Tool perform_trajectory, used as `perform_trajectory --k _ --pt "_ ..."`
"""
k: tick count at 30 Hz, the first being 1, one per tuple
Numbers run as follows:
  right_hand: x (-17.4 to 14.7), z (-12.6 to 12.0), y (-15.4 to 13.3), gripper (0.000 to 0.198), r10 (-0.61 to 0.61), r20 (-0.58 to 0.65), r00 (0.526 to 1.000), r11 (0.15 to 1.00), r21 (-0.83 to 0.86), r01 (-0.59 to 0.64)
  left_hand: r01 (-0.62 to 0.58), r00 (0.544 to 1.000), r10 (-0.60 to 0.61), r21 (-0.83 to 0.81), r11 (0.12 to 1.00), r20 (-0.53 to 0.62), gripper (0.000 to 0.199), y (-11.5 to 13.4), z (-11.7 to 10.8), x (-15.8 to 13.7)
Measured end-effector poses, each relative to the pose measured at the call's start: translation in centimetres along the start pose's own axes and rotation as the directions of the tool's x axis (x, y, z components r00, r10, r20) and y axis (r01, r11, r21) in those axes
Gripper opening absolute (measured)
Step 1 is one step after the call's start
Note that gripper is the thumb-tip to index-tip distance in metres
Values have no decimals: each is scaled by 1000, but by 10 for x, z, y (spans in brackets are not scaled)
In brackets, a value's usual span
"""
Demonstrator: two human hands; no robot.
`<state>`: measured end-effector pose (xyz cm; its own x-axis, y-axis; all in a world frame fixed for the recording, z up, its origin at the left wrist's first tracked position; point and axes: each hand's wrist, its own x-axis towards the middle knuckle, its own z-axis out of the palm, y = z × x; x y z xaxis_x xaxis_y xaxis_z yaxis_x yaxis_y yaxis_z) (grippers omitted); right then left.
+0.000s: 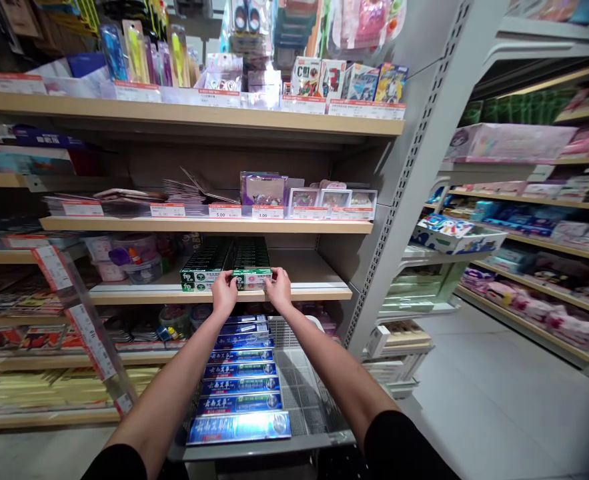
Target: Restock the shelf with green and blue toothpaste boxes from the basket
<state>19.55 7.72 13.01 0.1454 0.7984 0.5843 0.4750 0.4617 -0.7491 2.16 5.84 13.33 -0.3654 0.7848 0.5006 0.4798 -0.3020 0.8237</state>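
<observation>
Both arms reach forward to a shelf stacked with green-and-white toothpaste boxes (pixel 204 276). The boxes stand in two rows side by side. My left hand (pixel 224 292) grips the left end of the front toothpaste boxes (pixel 252 279) in the right-hand row. At their right end, my right hand (pixel 278 289) has its fingers closed against them. Below my forearms, several blue toothpaste boxes (pixel 241 404) lie in a column inside a grey plastic basket (pixel 301 380). How many green boxes my fingers hold cannot be made out.
Clear round tubs (pixel 141 263) stand left on the same shelf (pixel 314 272). The shelf above (pixel 294 225) carries cards and small boxes. A slotted metal upright (pixel 409 173) rises at the right, beside an aisle floor (pixel 479 393). A price-label strip (pixel 87 327) juts out at the left.
</observation>
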Motion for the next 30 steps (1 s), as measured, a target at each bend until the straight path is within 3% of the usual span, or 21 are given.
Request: perform_trajectory --k 11,18,26,30 --pt "6 12 9 26 16 -26 1000 999 -49 -17 -75 997 77 136 988 -14 25 -1 14 8" --pt "5 15 11 27 18 -47 999 999 -50 -21 -64 998 65 125 990 0 26 -8 16 12" --pt "2 14 9 37 18 -33 999 1000 -21 -19 -101 992 95 65 993 82 45 -6 9 7" --pt "-8 3 2 40 -15 -29 999 999 -34 14 -151 974 138 61 987 180 53 2 -11 -6"
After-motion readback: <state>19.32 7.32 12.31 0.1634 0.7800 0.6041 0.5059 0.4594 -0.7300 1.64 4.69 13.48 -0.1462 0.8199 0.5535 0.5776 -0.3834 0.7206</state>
